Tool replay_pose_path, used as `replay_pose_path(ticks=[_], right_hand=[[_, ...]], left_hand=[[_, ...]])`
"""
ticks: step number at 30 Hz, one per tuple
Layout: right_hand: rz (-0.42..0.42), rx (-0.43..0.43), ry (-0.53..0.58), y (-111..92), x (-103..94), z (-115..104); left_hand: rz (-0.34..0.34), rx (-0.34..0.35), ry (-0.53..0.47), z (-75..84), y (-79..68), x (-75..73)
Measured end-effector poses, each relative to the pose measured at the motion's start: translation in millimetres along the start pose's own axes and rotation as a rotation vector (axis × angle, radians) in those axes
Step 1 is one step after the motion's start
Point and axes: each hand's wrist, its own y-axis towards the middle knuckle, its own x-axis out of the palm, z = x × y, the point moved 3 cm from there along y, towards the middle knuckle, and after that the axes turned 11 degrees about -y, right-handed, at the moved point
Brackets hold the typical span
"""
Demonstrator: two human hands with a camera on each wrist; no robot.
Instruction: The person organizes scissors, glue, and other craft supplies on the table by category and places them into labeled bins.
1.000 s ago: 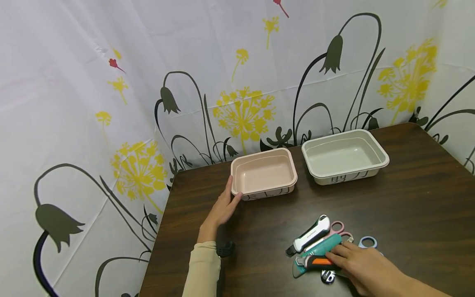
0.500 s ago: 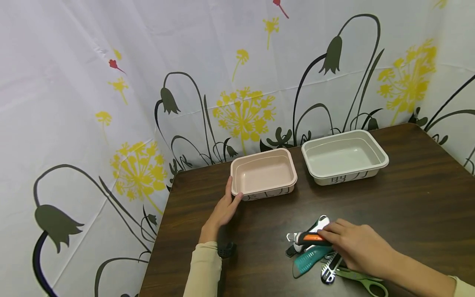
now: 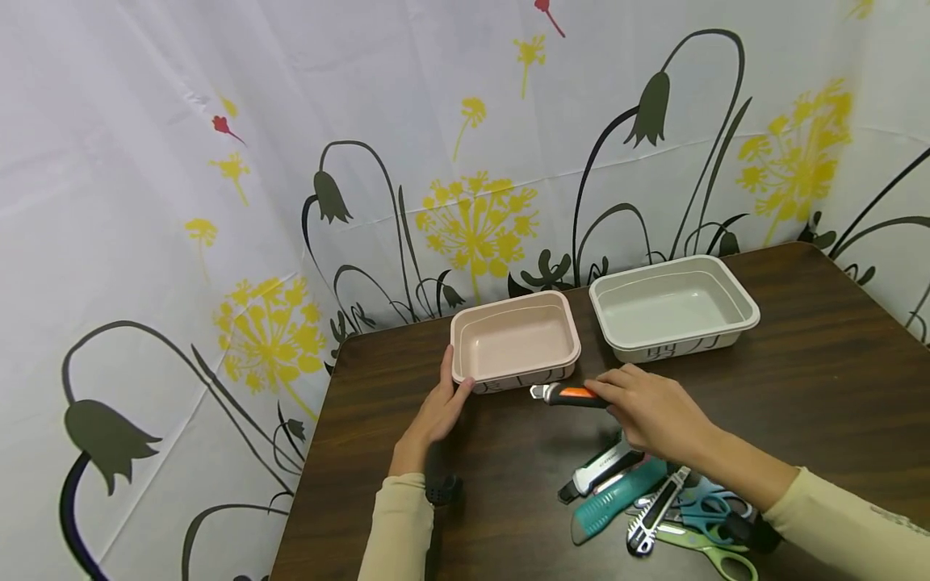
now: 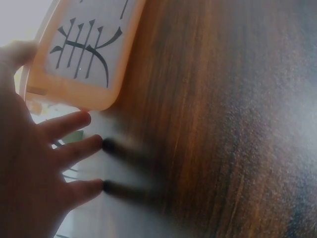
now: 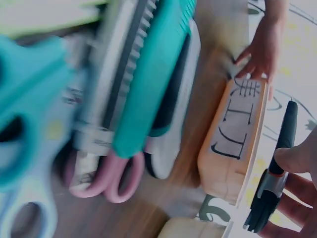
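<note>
My right hand (image 3: 654, 407) grips a black-and-orange box cutter (image 3: 570, 395) above the table, just in front of the pink bin (image 3: 519, 343). In the right wrist view the thumb presses on the dark cutter (image 5: 285, 136), with fingers on its other side. My left hand (image 3: 436, 411) touches the pink bin's front left corner. The left wrist view shows its fingers spread and fairly straight beside the bin's wall (image 4: 74, 91). Below my right hand lie a white-and-black cutter (image 3: 599, 470), a teal-handled tool (image 3: 617, 500) and a silver-and-black cutter (image 3: 657, 512).
A pale grey-green bin (image 3: 672, 311) stands right of the pink one. Teal scissors (image 3: 705, 510) and green scissors (image 3: 730, 561) lie in the pile, with pink scissors (image 5: 119, 181) seen in the right wrist view. A flower-printed curtain (image 3: 465, 121) hangs behind the table.
My right hand has lifted the black-and-orange box cutter off the pile and moved it up and left toward the pink bin. My left hand has stayed at the bin.
</note>
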Motion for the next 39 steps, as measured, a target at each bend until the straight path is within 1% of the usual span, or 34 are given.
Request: replay_pose_path(ticks=[3,8,14,16,19,24,30,34,39], right_hand=[[-0.008,0.013,-0.02,14.5,6.2,1.9],[-0.025,0.008,-0.05,36.7,15.4,3.7],[-0.045,-0.002,-0.107,56.5,26.4,5.4],[-0.054,-0.008,-0.116,61.5,30.7,5.2],[-0.072,-0.019,-0.1,68.9,35.3,3.4],[-0.134,-0.043,-0.078,79.1,43.8,0.5],[-0.201,-0.06,-0.116,89.3,51.8,-1.5],[-0.213,-0.072,-0.105,96.0,53.7,-3.5],[-0.224,-0.07,-0.049,103.4,57.0,-3.5]], left_hand=[[-0.006,-0.007,0.013,0.6,0.8,-0.1],[-0.008,-0.026,0.024,1.0,0.1,-0.6],[-0.004,-0.031,0.031,-0.3,-0.2,-1.0],[-0.005,-0.03,0.03,-0.1,-0.5,-1.0],[-0.006,-0.03,0.028,0.7,-1.3,-1.2],[-0.001,-0.024,0.039,1.4,-1.6,-1.5],[0.0,-0.013,0.046,2.0,-0.5,-0.3],[0.008,-0.013,0.044,2.8,-0.9,-0.1],[0.007,-0.014,0.046,3.3,-1.0,-0.1]])
